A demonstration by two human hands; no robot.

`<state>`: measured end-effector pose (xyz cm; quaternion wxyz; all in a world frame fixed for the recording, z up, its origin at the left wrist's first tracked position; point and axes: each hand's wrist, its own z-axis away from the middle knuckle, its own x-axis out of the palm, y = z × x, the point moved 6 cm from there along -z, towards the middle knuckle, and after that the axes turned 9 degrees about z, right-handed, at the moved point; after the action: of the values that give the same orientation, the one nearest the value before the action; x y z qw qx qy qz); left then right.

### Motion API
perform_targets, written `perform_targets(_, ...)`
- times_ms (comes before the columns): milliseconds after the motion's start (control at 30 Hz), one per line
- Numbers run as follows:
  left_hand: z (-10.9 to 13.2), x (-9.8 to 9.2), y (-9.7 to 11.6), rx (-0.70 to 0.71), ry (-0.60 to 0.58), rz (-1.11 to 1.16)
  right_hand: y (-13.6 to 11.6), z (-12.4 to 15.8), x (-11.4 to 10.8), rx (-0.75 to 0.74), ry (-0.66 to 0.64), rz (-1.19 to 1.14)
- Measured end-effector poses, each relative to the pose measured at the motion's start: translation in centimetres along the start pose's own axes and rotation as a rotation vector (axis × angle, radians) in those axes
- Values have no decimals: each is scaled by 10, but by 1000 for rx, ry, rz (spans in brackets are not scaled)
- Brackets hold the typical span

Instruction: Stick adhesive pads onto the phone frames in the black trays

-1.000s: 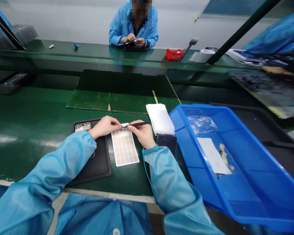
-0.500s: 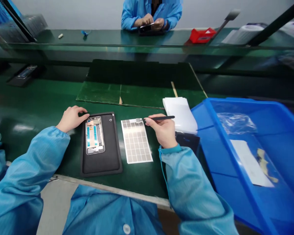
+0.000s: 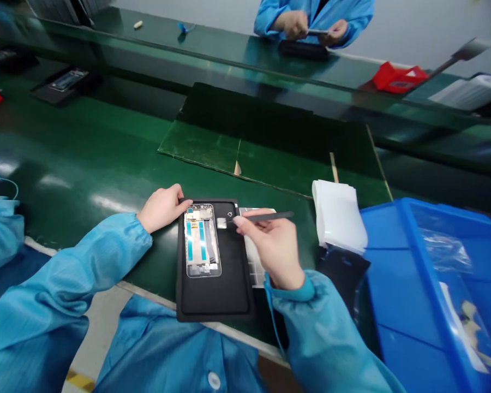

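Phone frame (image 3: 202,240) is laid lengthwise on the black mat (image 3: 213,305), toward the mat's far end, with its inner side exposed and teal strips showing down its middle; its finer parts are too small to be made out. Tweezers (image 3: 270,216) are held in the right hand (image 3: 272,245) above the mat's far right corner, clamped between the thumb and the fingers, which are bunched together around the shaft. Their tip is pointed left, toward the frame. A small silver square (image 3: 221,222) is seen above the mat just beside the frame, at the tweezers' tip, but whether it is pinched or only lying there cannot be told. The left hand (image 3: 161,207) is placed at the mat's far left corner, its fingers together and resting on the mat's edge, with nothing gripped.

Just right of the mat, a sheet of gridded labels (image 3: 257,256) is largely hidden by the right hand. Further right of the mat, a stack of white paper (image 3: 339,215) is set above a dark pouch (image 3: 343,273), and a blue plastic tray (image 3: 405,234) is cut off by the picture's edge, a blurred clear bag (image 3: 445,251) lying inside it. Well beyond the mat, a co-worker's hands (image 3: 306,24) are seen at another bench, the body cut off at the top.
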<state>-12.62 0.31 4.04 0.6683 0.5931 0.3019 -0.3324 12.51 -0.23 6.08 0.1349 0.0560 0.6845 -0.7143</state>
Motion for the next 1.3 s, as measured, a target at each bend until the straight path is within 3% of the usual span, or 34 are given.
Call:
perform_targets(133, 12, -4, 3, 71, 93, -8, 3, 4, 39, 57, -110, 14)
perform_targets(233, 30, -6, 8, 286, 188, -10, 10, 2, 51, 80, -134, 7)
perform_targets(333, 48, 4, 15, 544, 110, -10, 15, 2, 53, 93, -145, 20)
perform_targets(400, 54, 10, 15, 610, 44, -21, 16, 4, 52, 87, -135, 41)
perform_targets(667, 51, 15, 13, 609, -13, -17, 15, 5, 53, 59, -141, 115)
perform_targets(1300, 51, 15, 16, 609, 17, -61, 13, 5, 51, 103, -129, 178)
